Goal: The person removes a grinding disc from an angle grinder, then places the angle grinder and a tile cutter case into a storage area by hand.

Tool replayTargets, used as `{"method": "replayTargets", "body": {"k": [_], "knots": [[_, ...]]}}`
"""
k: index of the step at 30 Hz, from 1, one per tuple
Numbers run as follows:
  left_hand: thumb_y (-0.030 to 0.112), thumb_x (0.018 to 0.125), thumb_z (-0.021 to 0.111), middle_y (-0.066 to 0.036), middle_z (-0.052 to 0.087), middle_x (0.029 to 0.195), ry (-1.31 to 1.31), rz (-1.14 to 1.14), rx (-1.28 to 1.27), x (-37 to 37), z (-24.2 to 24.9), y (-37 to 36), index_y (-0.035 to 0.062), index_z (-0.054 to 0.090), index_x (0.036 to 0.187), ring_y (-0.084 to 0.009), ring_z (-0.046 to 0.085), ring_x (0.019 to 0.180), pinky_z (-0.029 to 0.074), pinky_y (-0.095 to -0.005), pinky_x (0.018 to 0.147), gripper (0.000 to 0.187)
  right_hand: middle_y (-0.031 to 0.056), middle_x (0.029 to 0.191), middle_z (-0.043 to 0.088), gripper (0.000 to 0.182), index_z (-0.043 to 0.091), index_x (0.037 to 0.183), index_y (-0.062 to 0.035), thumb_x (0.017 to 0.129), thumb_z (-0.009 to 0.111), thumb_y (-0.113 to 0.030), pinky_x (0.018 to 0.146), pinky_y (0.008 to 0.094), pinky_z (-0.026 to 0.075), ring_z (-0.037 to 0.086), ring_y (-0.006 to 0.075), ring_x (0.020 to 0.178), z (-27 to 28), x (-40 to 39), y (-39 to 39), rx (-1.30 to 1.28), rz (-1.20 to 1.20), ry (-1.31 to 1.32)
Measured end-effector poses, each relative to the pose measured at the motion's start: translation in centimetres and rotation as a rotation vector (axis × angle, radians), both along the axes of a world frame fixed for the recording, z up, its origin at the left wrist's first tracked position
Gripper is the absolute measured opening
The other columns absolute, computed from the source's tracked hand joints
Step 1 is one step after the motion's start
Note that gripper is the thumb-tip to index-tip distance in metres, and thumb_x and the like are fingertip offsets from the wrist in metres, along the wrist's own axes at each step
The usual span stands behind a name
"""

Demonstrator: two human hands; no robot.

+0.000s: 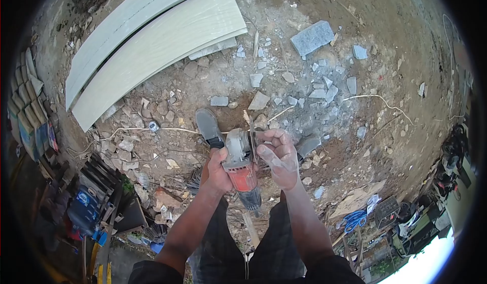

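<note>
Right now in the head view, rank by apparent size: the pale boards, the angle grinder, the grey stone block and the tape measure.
1. Pale boards, by far the largest.
2. Angle grinder, though it looks bigger because it is close to the camera, held in the left hand.
3. Grey stone block, farther off; true order against the grinder unsure.
4. Tape measure, smallest.

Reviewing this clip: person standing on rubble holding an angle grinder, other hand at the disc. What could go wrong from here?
1. The right hand is bare, its fingers at the disc of the angle grinder gripped by the left hand; an accidental start could cut them.
2. Loose stone fragments and a cable lie around the feet, so tripping or slipping seems possible.
</note>
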State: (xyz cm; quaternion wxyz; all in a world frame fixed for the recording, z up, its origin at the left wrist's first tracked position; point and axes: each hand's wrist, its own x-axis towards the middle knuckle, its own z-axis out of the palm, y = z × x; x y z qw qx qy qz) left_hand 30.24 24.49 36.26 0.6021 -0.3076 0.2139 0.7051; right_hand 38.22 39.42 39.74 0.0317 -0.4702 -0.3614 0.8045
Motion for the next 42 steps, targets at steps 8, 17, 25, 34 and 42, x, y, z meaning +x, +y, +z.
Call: {"method": "replayTargets", "body": {"k": [8, 17, 25, 34, 42], "knots": [[0.053, 0.081, 0.060, -0.018, 0.066, 0.107, 0.107, -0.017, -0.026, -0.2, 0.1, 0.7, -0.0007, 0.051, 0.131, -0.0296, 0.068, 0.087, 0.057, -0.0407, 0.075, 0.074, 0.0148, 0.118, 0.060, 0.043, 0.043, 0.127, -0.0027, 0.089, 0.065, -0.002, 0.088, 0.0309, 0.051, 0.060, 0.0182, 0.106, 0.4, -0.4, 0.2, -0.043, -0.095, -0.050], [0.055, 0.080, 0.060, -0.018, 0.064, 0.110, 0.119, -0.089, 0.101, -0.9, -0.2, 1.4, 0.0005, 0.049, 0.133, -0.0287, 0.068, 0.089, 0.057, -0.0399, 0.077, 0.077, 0.0142, 0.122, 0.059, 0.063, 0.035, 0.141, 0.0013, 0.088, 0.067, -0.007, 0.078, 0.0292, 0.052, 0.060, 0.0186, 0.104, -0.3, 0.0, 1.7, -0.146, -0.099, 0.086], [0.060, 0.078, 0.061, -0.016, 0.065, 0.109, 0.081, -0.184, 0.100, -0.1, -1.5, 1.6, 0.0034, 0.048, 0.134, -0.0293, 0.067, 0.084, 0.056, -0.0430, 0.072, 0.080, 0.0143, 0.136, 0.052, 0.079, 0.033, 0.149, -0.0023, 0.083, 0.074, -0.018, 0.094, 0.0312, 0.045, 0.054, 0.0205, 0.118, -0.3, 1.3, 3.4, -0.196, 0.025, 0.256], [0.059, 0.079, 0.060, -0.018, 0.064, 0.111, -0.017, -0.206, 0.116, 0.2, -2.4, 2.6, 0.0059, 0.047, 0.136, -0.0339, 0.067, 0.084, 0.055, -0.0471, 0.073, 0.080, 0.0134, 0.137, 0.050, 0.083, 0.031, 0.149, -0.0014, 0.081, 0.076, -0.020, 0.099, 0.0345, 0.044, 0.050, 0.0221, 0.125, -0.4, 2.8, 4.7, -0.192, 0.049, 0.283], [0.060, 0.079, 0.061, -0.018, 0.061, 0.118, 0.005, -0.218, 0.089, 0.8, -2.6, 3.8, 0.0070, 0.045, 0.138, -0.0346, 0.066, 0.085, 0.054, -0.0475, 0.074, 0.082, 0.0125, 0.142, 0.044, 0.081, 0.026, 0.151, -0.0006, 0.085, 0.071, -0.010, 0.096, 0.0327, 0.047, 0.051, 0.0197, 0.121, -1.0, 4.0, 5.1, -0.183, 0.033, 0.303]]}}
